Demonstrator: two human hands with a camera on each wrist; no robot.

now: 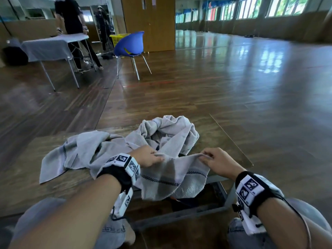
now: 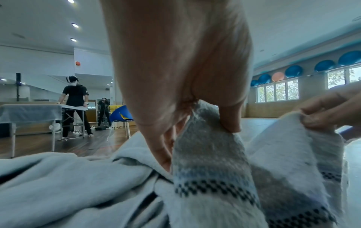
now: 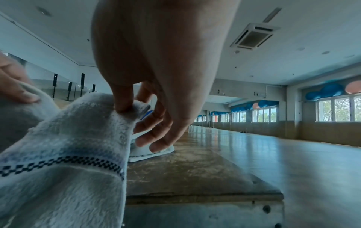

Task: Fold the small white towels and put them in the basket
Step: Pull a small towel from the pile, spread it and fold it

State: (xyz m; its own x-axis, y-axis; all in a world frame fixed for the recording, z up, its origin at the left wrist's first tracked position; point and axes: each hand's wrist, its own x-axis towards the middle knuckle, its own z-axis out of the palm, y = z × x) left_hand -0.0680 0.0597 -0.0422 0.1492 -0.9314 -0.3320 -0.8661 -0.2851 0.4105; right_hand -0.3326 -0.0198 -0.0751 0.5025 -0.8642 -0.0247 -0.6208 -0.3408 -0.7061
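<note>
A small white towel (image 1: 172, 175) with a dark checked stripe hangs over the near edge of a low wooden table (image 1: 222, 141). My left hand (image 1: 150, 157) pinches its top edge on the left, and my right hand (image 1: 213, 159) pinches the same edge on the right. In the left wrist view my left hand (image 2: 207, 123) pinches a fold of the towel (image 2: 210, 162). The right wrist view shows my right hand (image 3: 132, 108) holding the towel (image 3: 74, 138) between thumb and forefinger. More white towels lie crumpled behind (image 1: 170, 135) and to the left (image 1: 71, 155). No basket is seen near me.
The table's right corner (image 1: 251, 164) and near edge are close to my hands. Across the wooden floor stand a blue chair (image 1: 131, 45), a yellow crate (image 1: 118, 39) behind it, and a cloth-covered table (image 1: 53, 45) with a person (image 1: 71, 20) beside it.
</note>
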